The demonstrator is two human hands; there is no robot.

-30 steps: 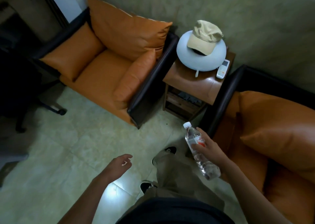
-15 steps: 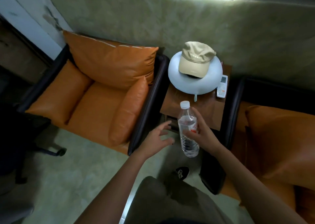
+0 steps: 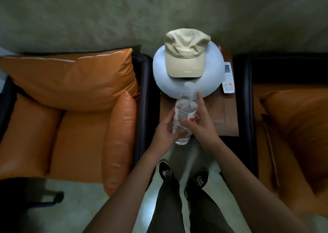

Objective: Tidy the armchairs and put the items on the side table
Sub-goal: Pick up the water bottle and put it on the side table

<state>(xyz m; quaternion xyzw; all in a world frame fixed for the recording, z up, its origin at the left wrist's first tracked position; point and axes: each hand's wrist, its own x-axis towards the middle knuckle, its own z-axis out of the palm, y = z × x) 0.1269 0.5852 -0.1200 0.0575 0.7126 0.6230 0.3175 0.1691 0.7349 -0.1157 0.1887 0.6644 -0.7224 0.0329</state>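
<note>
A clear plastic water bottle (image 3: pixel 184 112) with a red-and-white label is held upright over the near edge of the wooden side table (image 3: pixel 225 113). My right hand (image 3: pixel 200 124) grips it from the right, thumb across the label. My left hand (image 3: pixel 165 129) cups its lower left side. On the table lie a pale blue round cushion (image 3: pixel 159 67), a beige cap (image 3: pixel 185 55) on top of it, and a white remote (image 3: pixel 228 78) at its right.
An orange armchair (image 3: pixel 74 119) with black frame stands left of the table, another orange armchair (image 3: pixel 292 122) stands right. My feet in dark shoes (image 3: pixel 182 176) are on the pale floor before the table. A wall runs behind everything.
I have stepped up to the table. The bottle has moved forward over the table's near edge, and my left hand has come onto the bottle beside my right hand.
</note>
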